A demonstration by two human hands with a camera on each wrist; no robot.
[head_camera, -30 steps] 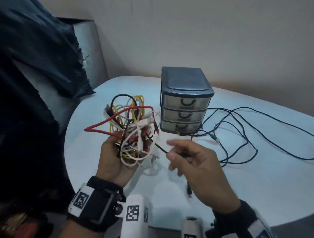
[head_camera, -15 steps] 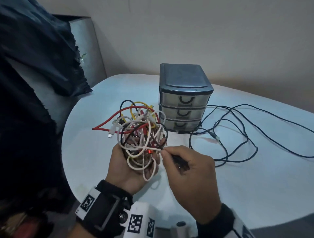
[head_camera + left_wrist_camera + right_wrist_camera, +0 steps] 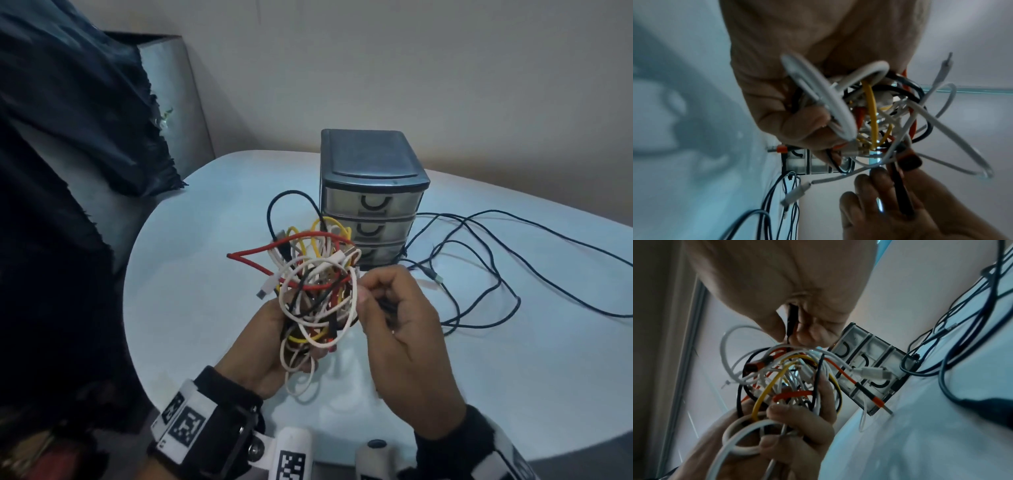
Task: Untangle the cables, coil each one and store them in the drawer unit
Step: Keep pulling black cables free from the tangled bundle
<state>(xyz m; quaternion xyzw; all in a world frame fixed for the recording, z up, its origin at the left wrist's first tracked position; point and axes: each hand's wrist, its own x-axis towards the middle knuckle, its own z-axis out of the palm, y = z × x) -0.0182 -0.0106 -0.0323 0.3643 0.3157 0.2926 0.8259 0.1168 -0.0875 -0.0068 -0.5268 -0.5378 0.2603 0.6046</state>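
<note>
A tangle of white, red, yellow and black cables (image 3: 317,287) hangs above the table, gripped from below by my left hand (image 3: 274,342). Its fingers (image 3: 797,418) curl round the white loops. My right hand (image 3: 394,308) is at the tangle's right edge and pinches a black cable end (image 3: 791,321) between thumb and fingertips (image 3: 879,177). The dark drawer unit (image 3: 371,195) stands just behind the tangle, its three drawers closed. The same tangle (image 3: 869,113) fills the left wrist view.
A long dark cable (image 3: 479,274) lies in loose loops on the white round table (image 3: 188,291), right of the drawer unit. A grey chair with dark cloth (image 3: 85,120) stands at the left. A wall runs close behind the table.
My right hand has moved left from open air to the tangle's right edge. The left hand has turned and lifted the tangle, so the cable loops have shifted.
</note>
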